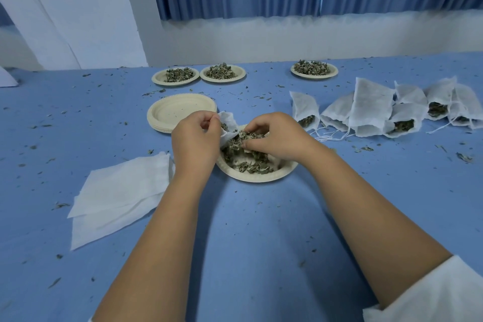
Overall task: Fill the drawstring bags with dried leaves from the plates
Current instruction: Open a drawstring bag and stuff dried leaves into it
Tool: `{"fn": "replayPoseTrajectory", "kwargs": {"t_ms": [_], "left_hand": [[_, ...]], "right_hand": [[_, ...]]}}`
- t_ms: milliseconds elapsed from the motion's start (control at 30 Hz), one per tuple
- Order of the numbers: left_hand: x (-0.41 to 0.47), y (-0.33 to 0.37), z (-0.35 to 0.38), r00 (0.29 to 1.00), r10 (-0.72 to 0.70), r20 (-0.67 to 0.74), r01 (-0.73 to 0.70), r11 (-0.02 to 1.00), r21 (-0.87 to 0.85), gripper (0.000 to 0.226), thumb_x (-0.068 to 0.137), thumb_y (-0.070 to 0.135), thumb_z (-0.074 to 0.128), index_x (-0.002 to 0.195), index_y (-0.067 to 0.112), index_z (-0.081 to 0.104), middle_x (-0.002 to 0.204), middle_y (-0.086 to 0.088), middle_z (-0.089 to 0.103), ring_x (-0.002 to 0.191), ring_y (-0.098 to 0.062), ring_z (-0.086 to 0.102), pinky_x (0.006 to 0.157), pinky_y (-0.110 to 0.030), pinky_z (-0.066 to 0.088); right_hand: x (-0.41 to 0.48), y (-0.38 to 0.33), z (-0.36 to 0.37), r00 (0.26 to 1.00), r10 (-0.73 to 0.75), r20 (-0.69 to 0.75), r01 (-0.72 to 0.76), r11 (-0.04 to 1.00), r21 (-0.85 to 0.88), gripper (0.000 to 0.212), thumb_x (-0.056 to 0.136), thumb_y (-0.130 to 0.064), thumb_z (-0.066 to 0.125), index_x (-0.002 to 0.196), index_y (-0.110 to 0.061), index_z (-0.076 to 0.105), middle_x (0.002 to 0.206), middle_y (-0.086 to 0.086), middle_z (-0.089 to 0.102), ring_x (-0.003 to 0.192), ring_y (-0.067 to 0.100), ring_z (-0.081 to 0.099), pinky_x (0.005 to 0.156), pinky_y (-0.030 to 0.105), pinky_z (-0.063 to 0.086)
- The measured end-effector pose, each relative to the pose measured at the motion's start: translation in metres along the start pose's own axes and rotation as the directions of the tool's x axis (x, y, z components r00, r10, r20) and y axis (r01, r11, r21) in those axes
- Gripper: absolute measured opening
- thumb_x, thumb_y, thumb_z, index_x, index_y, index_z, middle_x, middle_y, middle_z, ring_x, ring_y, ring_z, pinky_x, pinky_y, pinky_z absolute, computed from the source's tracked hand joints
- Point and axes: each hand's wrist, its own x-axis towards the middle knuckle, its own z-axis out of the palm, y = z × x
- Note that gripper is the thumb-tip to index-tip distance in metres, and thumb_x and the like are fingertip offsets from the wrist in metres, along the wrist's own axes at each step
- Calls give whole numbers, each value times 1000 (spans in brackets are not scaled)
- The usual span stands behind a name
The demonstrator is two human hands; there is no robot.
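A pale paper plate [257, 176] of dried leaves [248, 162] sits in the middle of the blue table. My left hand [194, 142] pinches the mouth of a white drawstring bag [228, 124] and holds it over the plate's left edge. Some leaves show inside the bag. My right hand [271, 138] is curled over the plate and grips a bunch of leaves right next to the bag's mouth. Both forearms reach in from the bottom of the view.
Flat empty bags [117, 191] lie at the left. A stack of empty plates [180, 112] stands behind the hands, with three leaf-filled plates [222, 73] further back. Several filled bags [392, 110] lie in a heap at the right. Leaf crumbs litter the table.
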Motion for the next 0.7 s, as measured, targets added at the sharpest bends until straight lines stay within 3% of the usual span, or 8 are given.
{"fn": "replayPoseTrajectory", "kwargs": {"t_ms": [100,267,333,400,467,567,700], "left_hand": [[1,-1,-2,1000,-5,-4,5,1000,-15,16,93,19,57,88,18,72,71,16,64,70,4,57,62,-2,37],[1,0,-5,1000,-9,-12,9,999,-39,18,93,19,56,86,19,72,71,14,66,69,6,56,63,-3,38],[1,0,-5,1000,-8,-10,8,999,-37,18,93,18,56,88,18,73,74,13,67,72,2,57,63,-3,38],[0,1,-3,1000,-1,8,2,1000,-17,18,94,18,56,92,15,74,79,8,69,76,-3,59,63,-4,37],[-2,2,0,999,18,40,-19,1000,13,19,94,18,57,95,13,75,83,3,71,81,-9,62,63,-8,38],[-4,4,4,997,36,75,-37,999,20,18,94,20,58,95,14,75,81,2,71,80,-10,62,62,-6,37],[-5,6,6,996,26,83,-24,999,-21,18,93,18,59,83,18,74,69,11,65,69,-5,57,61,-6,37]], "right_hand": [[0,-2,-4,999,30,-16,-28,995,99,19,76,-31,82,87,-29,66,80,-12,63,77,4,59,69,18,44],[1,1,-14,988,141,-56,-121,956,266,19,77,-26,82,89,-23,67,76,-10,62,67,0,56,51,5,39],[2,1,-16,979,186,-83,-144,922,361,20,77,-27,82,89,-23,67,86,-6,67,77,3,62,62,5,44],[3,1,-17,970,221,-99,-153,876,458,19,76,-25,82,88,-23,67,98,2,70,90,12,67,82,21,53],[2,-2,-18,966,234,-112,-145,847,512,20,75,-24,83,86,-25,66,102,5,71,95,16,68,92,36,55],[1,-6,-20,970,199,-138,-95,837,539,20,75,-24,83,85,-27,66,97,2,71,88,11,68,89,35,56],[-1,-11,-20,990,108,-95,-37,832,554,20,76,-21,82,91,-23,68,97,4,73,81,6,68,77,20,55]]}}
